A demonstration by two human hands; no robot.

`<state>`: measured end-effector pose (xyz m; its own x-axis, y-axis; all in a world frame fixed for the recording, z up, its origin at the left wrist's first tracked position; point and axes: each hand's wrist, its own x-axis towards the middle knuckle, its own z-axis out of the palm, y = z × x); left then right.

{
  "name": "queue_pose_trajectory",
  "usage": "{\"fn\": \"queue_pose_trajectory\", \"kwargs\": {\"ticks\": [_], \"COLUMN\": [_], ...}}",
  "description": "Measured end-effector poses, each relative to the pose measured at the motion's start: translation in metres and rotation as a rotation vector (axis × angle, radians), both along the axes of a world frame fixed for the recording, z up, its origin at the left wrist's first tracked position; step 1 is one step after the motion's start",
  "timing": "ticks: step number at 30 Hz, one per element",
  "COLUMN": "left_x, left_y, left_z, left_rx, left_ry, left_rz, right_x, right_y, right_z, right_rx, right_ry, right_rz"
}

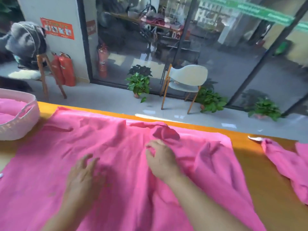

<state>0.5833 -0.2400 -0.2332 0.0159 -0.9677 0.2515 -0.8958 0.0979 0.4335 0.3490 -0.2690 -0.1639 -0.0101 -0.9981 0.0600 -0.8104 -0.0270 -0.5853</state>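
A large pink cloth [103, 147] lies spread and wrinkled over an orange-brown table [246, 144]. My left hand [83, 174] rests flat on the cloth near its middle, fingers spread and pointing away from me. My right hand [161, 157] sits on the cloth further back, its fingers curled into a bunched fold of the fabric. A raised crease of cloth stands just beyond that hand.
A pale woven basket [25, 124] holding more pink cloth stands at the table's left. Another pink cloth [290, 165] lies at the right edge. Beyond the table are a white chair [188, 80], potted plants [139, 82], fire extinguishers [65, 70] and glass walls.
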Motion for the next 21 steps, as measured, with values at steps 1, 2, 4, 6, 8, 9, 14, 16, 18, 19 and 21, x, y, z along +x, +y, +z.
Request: {"fn": "queue_pose_trajectory", "kwargs": {"ticks": [1, 2, 4, 6, 8, 9, 14, 16, 18, 19, 21], "left_x": [-0.034, -0.069, -0.136, -0.195, -0.248, -0.275, -0.377, -0.403, -0.416, -0.419, -0.422], "left_y": [0.005, 0.011, 0.017, 0.021, 0.018, 0.015, -0.023, -0.041, -0.052, -0.056, -0.060], "left_z": [0.008, 0.018, 0.038, 0.057, 0.065, 0.069, 0.081, 0.074, 0.064, 0.059, 0.051], "left_rx": [-0.056, -0.094, -0.112, -0.055, 0.052, 0.100, 0.254, 0.322, 0.388, 0.422, 0.442], "left_ry": [0.050, 0.095, 0.186, 0.227, 0.247, 0.250, 0.207, 0.188, 0.109, 0.038, -0.107], "left_rz": [-0.088, -0.170, -0.310, -0.377, -0.382, -0.359, -0.226, -0.213, -0.189, -0.173, -0.115], "right_x": [-0.031, -0.062, -0.124, -0.176, -0.220, -0.239, -0.295, -0.307, -0.315, -0.318, -0.326], "right_y": [0.010, 0.020, 0.037, 0.044, 0.045, 0.044, 0.040, 0.038, 0.038, 0.037, 0.033], "right_z": [0.001, 0.003, 0.005, 0.002, -0.005, -0.009, -0.022, -0.031, -0.040, -0.043, -0.043], "right_rx": [-0.005, -0.002, 0.005, 0.041, 0.096, 0.109, 0.197, 0.201, 0.198, 0.190, 0.142], "right_ry": [0.009, 0.027, 0.084, 0.140, 0.166, 0.159, 0.245, 0.338, 0.386, 0.394, 0.403], "right_rz": [-0.085, -0.165, -0.307, -0.405, -0.474, -0.488, -0.274, -0.156, -0.116, -0.122, -0.162]}}
